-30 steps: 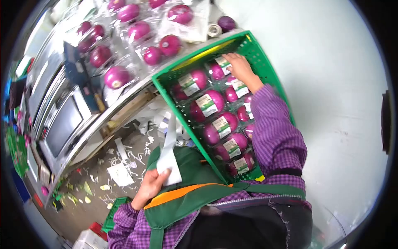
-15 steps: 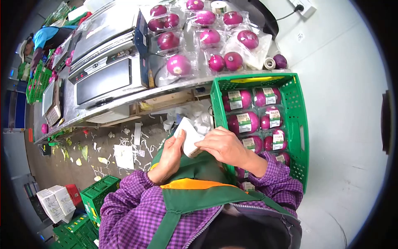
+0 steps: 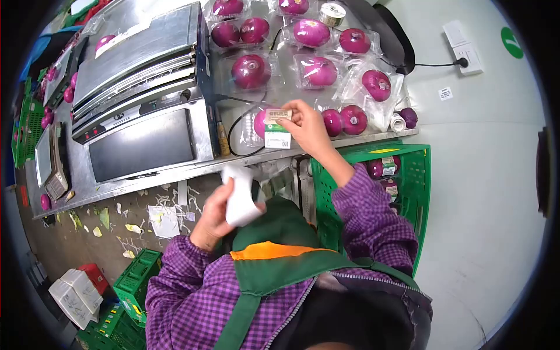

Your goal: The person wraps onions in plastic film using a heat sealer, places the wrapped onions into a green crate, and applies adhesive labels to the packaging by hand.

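Observation:
My left hand (image 3: 214, 213) is closed round a white strip of labels (image 3: 240, 201), held low in front of my apron. Between the fingers of my right hand (image 3: 308, 129) is a printed label (image 3: 278, 135) with a green band. It overlaps a clear pack holding a red onion (image 3: 259, 123) at the table's front edge. More packed red onions stand behind, among them one onion (image 3: 251, 71) farther back and another pack (image 3: 319, 72) to its right. Close by my right wrist sits a pack with two red onions (image 3: 353, 119).
A metal wrapping machine (image 3: 140, 146) fills the table's left part, with a scale (image 3: 51, 160) beyond it. Below my right arm stands a green crate (image 3: 423, 198) of labelled packs. A small roll (image 3: 397, 122) lies at the table's right end. Scraps of paper (image 3: 163, 220) litter the floor.
My right hand has moved away from the label strip, up and forward to the onion pack, with one label in its fingers. My left hand has shifted slightly left with the strip.

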Tool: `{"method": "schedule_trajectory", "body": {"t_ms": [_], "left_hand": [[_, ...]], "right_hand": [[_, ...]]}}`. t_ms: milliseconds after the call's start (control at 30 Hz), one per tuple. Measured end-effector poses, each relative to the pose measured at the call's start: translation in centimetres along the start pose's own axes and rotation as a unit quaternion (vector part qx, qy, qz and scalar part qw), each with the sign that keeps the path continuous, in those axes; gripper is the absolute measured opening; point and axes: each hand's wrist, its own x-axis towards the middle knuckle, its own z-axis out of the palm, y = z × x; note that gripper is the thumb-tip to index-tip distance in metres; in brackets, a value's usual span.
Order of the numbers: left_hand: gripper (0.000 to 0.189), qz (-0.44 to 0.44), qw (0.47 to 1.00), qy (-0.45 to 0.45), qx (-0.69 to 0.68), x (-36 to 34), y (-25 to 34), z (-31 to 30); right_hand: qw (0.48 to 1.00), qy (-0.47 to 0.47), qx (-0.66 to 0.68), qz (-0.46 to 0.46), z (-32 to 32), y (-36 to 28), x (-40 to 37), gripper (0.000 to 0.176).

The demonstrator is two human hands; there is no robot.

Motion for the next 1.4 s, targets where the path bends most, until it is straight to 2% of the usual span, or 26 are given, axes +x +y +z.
{"method": "schedule_trajectory", "body": {"t_ms": [67, 100, 133, 167, 233, 267, 300, 333, 367, 433, 500, 567, 600, 633, 700, 767, 833, 867, 900, 967, 1100, 1200, 1267, 1333, 1367, 1400], "left_hand": [[0.041, -0.123, 0.992, -0.036, -0.014, 0.4, -0.2, -0.3], [0.041, -0.184, 0.982, -0.028, -0.016, 0.6, -0.1, -0.3], [0.043, -0.211, 0.977, -0.015, 0.029, 0.8, -0.1, -0.4], [0.044, -0.195, 0.978, -0.023, 0.073, 0.5, -0.2, -0.2], [0.042, -0.173, 0.961, -0.072, 0.201, 0.1, 1.1, -0.9], [0.042, -0.177, 0.961, -0.072, 0.198, 0.3, 1.5, -1.0], [0.038, -0.128, 0.932, -0.155, 0.302, 0.8, 2.2, -0.4], [0.035, -0.078, 0.883, -0.236, 0.398, 1.1, 2.8, 0.2], [0.035, -0.080, 0.884, -0.236, 0.396, 1.5, 2.9, 0.6], [0.027, -0.042, 0.809, -0.248, 0.532, 2.0, 2.6, 1.3], [0.024, -0.073, 0.822, -0.230, 0.516, 2.1, 1.7, 1.1], [0.028, -0.099, 0.868, -0.042, 0.485, 2.1, 0.6, 1.7], [0.033, -0.132, 0.848, -0.007, 0.513, 2.4, 0.8, 1.4], [0.034, -0.089, 0.855, 0.029, 0.510, 3.1, -0.1, 0.4], [0.034, -0.001, 0.917, 0.114, 0.383, 3.6, -1.4, 0.8], [0.034, 0.021, 0.954, 0.173, 0.246, 4.5, -2.0, 2.1], [0.033, 0.034, 0.952, 0.190, 0.238, 5.2, -2.6, 2.3], [0.033, 0.031, 0.951, 0.187, 0.243, 5.5, -3.0, 2.5], [0.032, 0.023, 0.952, 0.174, 0.252, 5.9, -3.3, 2.8], [0.032, 0.015, 0.951, 0.161, 0.263, 6.4, -4.1, 3.0], [0.033, 0.041, 0.956, 0.142, 0.255, 7.3, -5.2, 4.1], [0.031, 0.045, 0.960, 0.191, 0.201, 7.9, -5.0, 4.1], [0.029, 0.096, 0.952, 0.222, 0.185, 8.2, -4.0, 3.7], [0.027, 0.170, 0.936, 0.264, 0.157, 8.4, -2.4, 2.8], [0.028, 0.192, 0.931, 0.274, 0.145, 8.4, -1.6, 2.2], [0.030, 0.187, 0.942, 0.244, 0.136, 8.1, -1.2, 2.8]], "right_hand": [[0.963, -0.009, -0.268, -0.032, 0.6, 0.5, 2.1, 0.035], [0.962, -0.010, -0.270, -0.026, 0.8, 0.0, 2.1, 0.035], [0.936, 0.049, -0.329, -0.118, 0.7, -0.4, 2.1, 0.039], [0.894, 0.106, -0.382, -0.207, 0.6, -0.8, 1.9, 0.042], [0.886, 0.065, -0.404, -0.219, 0.1, -0.5, 1.9, 0.045], [0.869, -0.005, -0.422, -0.257, 0.1, 0.7, 1.9, 0.046], [0.847, -0.074, -0.436, -0.296, 0.3, 0.8, 2.0, 0.047], [0.851, -0.079, -0.447, -0.265, 0.7, 0.4, 1.7, 0.047], [0.852, -0.080, -0.447, -0.262, 0.9, 0.4, 1.9, 0.047], [0.844, -0.100, -0.472, -0.233, 1.0, 0.5, 2.0, 0.051], [0.842, -0.107, -0.480, -0.221, 1.4, 0.6, 2.2, 0.053], [0.837, -0.108, -0.494, -0.208, 1.0, 0.2, 1.9, 0.055], [0.838, -0.101, -0.489, -0.218, 0.8, -0.1, 1.4, 0.055], [0.839, -0.092, -0.484, -0.231, 0.4, -0.5, 1.0, 0.055], [0.927, -0.068, -0.301, -0.213, -0.3, -1.9, -1.8, 0.054], [0.966, -0.152, -0.170, -0.119, -2.1, -3.9, -4.8, 0.051], [0.954, -0.257, -0.116, -0.101, -3.1, -5.9, -7.9, 0.053], [0.948, -0.234, -0.161, -0.145, -3.1, -4.8, -9.3, 0.048], [0.941, -0.243, -0.195, -0.131, -3.4, -4.5, -10.1, 0.036], [0.962, -0.168, -0.151, -0.153, -3.8, -3.7, -10.9, 0.022], [0.967, -0.117, -0.154, -0.166, -4.7, -3.4, -12.4, 0.017], [0.950, -0.094, -0.202, -0.219, -5.2, -2.8, -12.8, 0.015], [0.982, -0.072, 0.028, -0.171, -6.1, -3.5, -12.2, 0.014], [0.989, -0.006, 0.091, -0.118, -9.3, -3.6, -10.7, 0.012], [0.994, 0.012, 0.110, -0.025, -11.5, -4.0, -9.7, 0.011], [0.994, 0.052, 0.093, -0.011, -13.1, -3.4, -8.4, 0.012]]}}
